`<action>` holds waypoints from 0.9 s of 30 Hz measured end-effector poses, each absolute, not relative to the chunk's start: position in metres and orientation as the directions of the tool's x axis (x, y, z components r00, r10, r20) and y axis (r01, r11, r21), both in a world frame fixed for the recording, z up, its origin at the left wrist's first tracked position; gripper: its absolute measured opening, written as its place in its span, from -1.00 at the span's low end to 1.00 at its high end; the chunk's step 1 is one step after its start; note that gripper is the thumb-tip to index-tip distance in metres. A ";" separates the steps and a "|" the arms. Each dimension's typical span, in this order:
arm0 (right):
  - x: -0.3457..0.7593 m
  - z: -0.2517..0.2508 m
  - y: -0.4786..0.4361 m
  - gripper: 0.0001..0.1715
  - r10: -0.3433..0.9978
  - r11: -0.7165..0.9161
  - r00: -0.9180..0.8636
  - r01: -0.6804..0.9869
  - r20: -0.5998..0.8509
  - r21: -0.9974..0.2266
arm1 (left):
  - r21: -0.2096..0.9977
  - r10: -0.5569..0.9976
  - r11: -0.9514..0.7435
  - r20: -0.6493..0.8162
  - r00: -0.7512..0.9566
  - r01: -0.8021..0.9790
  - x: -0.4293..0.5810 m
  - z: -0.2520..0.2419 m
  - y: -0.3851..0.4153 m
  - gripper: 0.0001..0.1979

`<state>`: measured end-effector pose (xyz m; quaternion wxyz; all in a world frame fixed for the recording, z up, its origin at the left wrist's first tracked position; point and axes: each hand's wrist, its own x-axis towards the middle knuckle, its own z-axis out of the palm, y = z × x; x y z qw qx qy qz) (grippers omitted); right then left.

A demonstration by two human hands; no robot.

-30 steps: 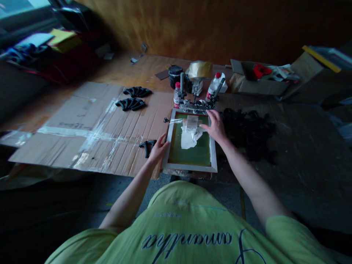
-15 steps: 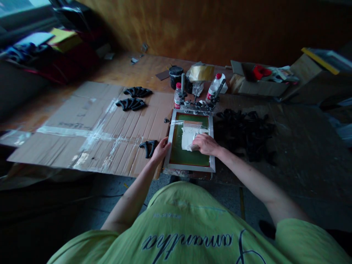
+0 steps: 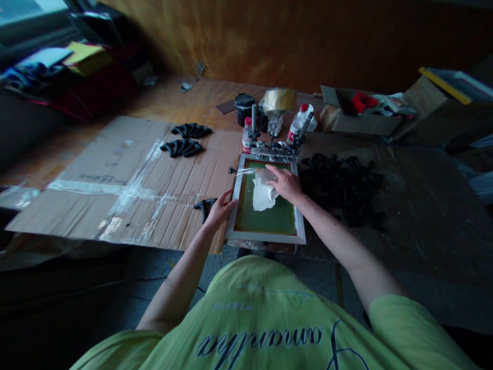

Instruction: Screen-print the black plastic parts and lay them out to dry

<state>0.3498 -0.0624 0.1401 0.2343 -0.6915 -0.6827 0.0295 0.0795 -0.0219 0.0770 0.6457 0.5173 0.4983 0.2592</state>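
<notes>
A screen printing frame (image 3: 299, 216) with a silvery metal rim and green mesh (image 3: 265, 223) lies in front of me, held at the back by a hinge clamp (image 3: 273, 150). My left hand (image 3: 222, 207) grips its left rim. White cloth or paper (image 3: 264, 198) rests on the mesh. Just above it is a flat, light brown piece (image 3: 263, 176), perhaps a squeegee, partly covered by my right hand. My right hand (image 3: 287, 185) reaches over that piece with fingers stretched apart. A black, curved handle-like part (image 3: 204, 206) lies beside my left hand.
Two rows of similar black parts (image 3: 183, 148) lie on the cardboard sheet (image 3: 96, 164) at left. A dark heap of parts (image 3: 342, 185) is at right. Behind the frame stand red-capped bottles (image 3: 247, 136) and a black tub (image 3: 243, 107). An open carton (image 3: 358, 123) sits back right.
My right hand has moved away from me, from the cloth's near edge to the mesh's upper part, and its fingers have spread. The frame's near edge looks slightly raised.
</notes>
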 end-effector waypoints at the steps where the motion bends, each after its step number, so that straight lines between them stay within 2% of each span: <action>1: 0.359 0.148 -0.053 -0.33 0.949 -0.006 0.126 0.923 0.288 -0.385 | 0.934 0.853 0.324 -0.357 0.380 0.150 0.079 0.086 -0.021 -0.21; 3: 0.388 0.158 -0.043 -0.32 0.919 -0.103 0.256 0.890 0.300 -0.444 | 0.951 0.872 0.299 -0.307 0.381 0.082 0.081 0.107 -0.016 -0.32; 6: 0.436 0.153 -0.049 -0.54 0.841 -0.292 0.480 0.790 0.249 -0.540 | 0.978 0.930 0.205 -0.179 0.322 -0.049 0.094 0.140 -0.001 -0.36; 8: 0.452 0.136 -0.063 -0.60 0.823 -0.383 0.544 0.743 0.163 -0.548 | 0.982 0.960 0.086 -0.035 0.278 -0.171 0.109 0.163 0.014 -0.38; 10: 0.444 0.112 -0.080 -0.66 0.856 -0.390 0.510 0.744 0.084 -0.542 | 0.968 0.960 -0.006 0.076 0.271 -0.252 0.126 0.186 0.030 -0.42; 12: 0.417 0.086 -0.094 -0.67 0.918 -0.309 0.391 0.806 0.063 -0.505 | 0.967 0.949 -0.031 0.108 0.295 -0.255 0.140 0.207 0.043 -0.46; 15: 0.371 0.059 -0.104 -0.63 0.976 -0.169 0.203 0.933 0.077 -0.317 | 0.968 0.967 -0.031 0.092 0.239 -0.248 0.152 0.218 0.044 -0.55; 17: 0.350 0.053 -0.104 -0.70 0.980 -0.170 0.188 0.959 0.060 -0.225 | 0.975 0.981 0.012 0.032 0.192 -0.222 0.153 0.204 0.026 -0.59; 19: 0.335 0.058 -0.104 -0.76 0.968 -0.235 0.248 0.945 0.031 -0.228 | 0.973 0.943 0.207 -0.170 0.287 -0.103 0.152 0.176 -0.005 -0.54; 21: 0.319 0.067 -0.107 -0.75 0.952 -0.282 0.304 0.918 0.040 -0.279 | 0.849 0.699 0.500 -0.513 0.499 0.173 0.150 0.142 -0.042 -0.39; 22: 0.309 0.072 -0.110 -0.75 0.951 -0.270 0.302 0.912 0.063 -0.309 | 0.787 0.602 0.567 -0.598 0.528 0.245 0.149 0.126 -0.059 -0.34; 24: 0.289 0.082 -0.119 -0.77 0.977 -0.121 0.175 0.923 0.119 -0.366 | 0.756 0.581 0.621 -0.620 0.526 0.205 0.145 0.101 -0.084 -0.35; 26: 0.281 0.088 -0.126 -0.82 0.989 0.107 -0.056 0.904 0.135 -0.413 | 0.762 0.634 0.635 -0.606 0.479 0.124 0.136 0.087 -0.089 -0.42; 27: 0.285 0.090 -0.128 -0.83 0.984 0.167 -0.124 0.888 0.126 -0.428 | 0.771 0.661 0.628 -0.602 0.447 0.110 0.128 0.082 -0.085 -0.44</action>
